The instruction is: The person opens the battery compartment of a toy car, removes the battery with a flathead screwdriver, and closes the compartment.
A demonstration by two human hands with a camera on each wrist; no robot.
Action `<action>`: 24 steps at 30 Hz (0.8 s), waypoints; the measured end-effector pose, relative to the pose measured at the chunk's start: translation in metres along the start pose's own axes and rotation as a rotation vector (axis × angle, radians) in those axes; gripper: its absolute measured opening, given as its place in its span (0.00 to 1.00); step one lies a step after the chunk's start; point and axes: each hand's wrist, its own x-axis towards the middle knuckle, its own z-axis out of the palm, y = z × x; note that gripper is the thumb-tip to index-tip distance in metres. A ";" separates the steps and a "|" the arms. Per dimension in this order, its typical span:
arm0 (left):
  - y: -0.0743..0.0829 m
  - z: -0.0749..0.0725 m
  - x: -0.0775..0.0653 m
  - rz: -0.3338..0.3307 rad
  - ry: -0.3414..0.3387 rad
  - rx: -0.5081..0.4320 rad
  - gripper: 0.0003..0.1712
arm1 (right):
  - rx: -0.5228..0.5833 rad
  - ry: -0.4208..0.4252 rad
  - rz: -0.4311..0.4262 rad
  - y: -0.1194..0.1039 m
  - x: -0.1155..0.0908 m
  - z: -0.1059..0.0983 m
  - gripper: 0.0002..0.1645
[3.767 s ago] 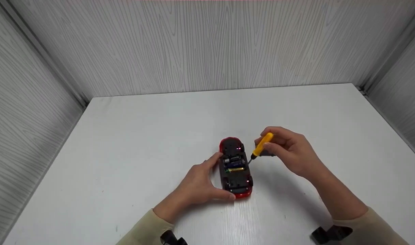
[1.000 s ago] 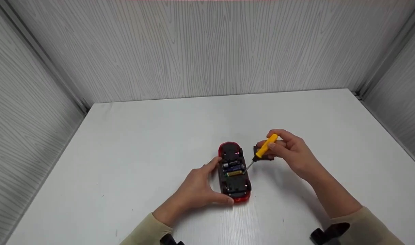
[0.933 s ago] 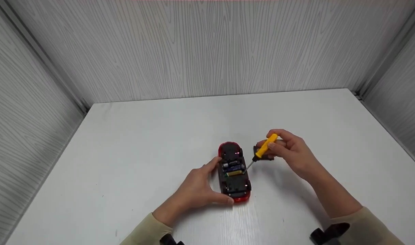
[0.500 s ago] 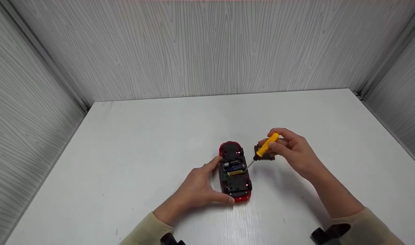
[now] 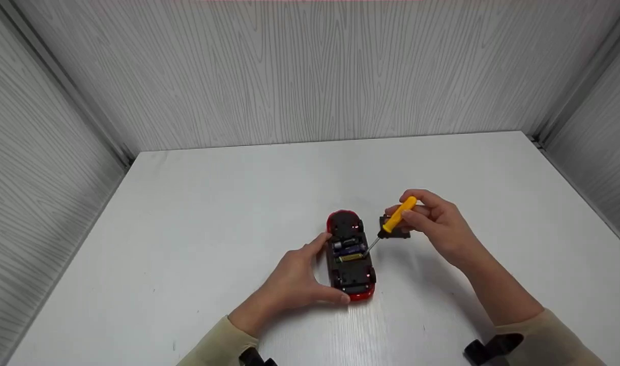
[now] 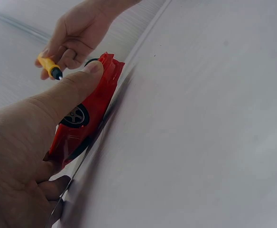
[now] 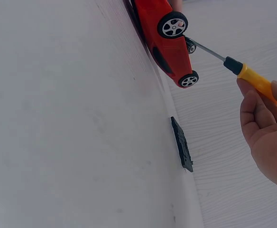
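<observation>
Here we have the red toy car (image 5: pixel 354 274) lying on its roof on the white table (image 5: pixel 213 229), belly up, which seems to be what leaves its battery bay facing the tool. Our left hand (image 5: pixel 294 279) grips it, thumb around the near end and a fingertip on the left flank, a spread hold that looks meant to stop the body sliding or twisting. Over on the other side, our right hand (image 5: pixel 437 223) pinches the yellow screwdriver (image 5: pixel 400 214) by its handle, slanting the shaft down from the right, an angle that probably gives the tip a way in under a battery's end. And the tip is right there, at the right end of the gold battery (image 5: pixel 350 258); whether it truly touches, we can't tell. The blue battery (image 5: pixel 348 251) lies just beside, in the same bay. Below the screwdriver rests a dark plate (image 7: pixel 181 144), flat on the table and apart from the car, presumably the bay's cover, parked clear of the grip yet within reach.
</observation>
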 end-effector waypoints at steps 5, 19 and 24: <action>0.000 0.000 0.000 0.004 0.000 -0.006 0.77 | 0.012 0.004 0.004 -0.001 -0.001 0.001 0.17; -0.001 0.000 0.000 0.019 0.007 -0.005 0.77 | 0.021 0.024 -0.013 0.000 0.000 0.002 0.16; -0.002 0.000 0.000 0.032 0.005 -0.016 0.77 | 0.036 0.024 -0.021 0.001 0.000 0.002 0.16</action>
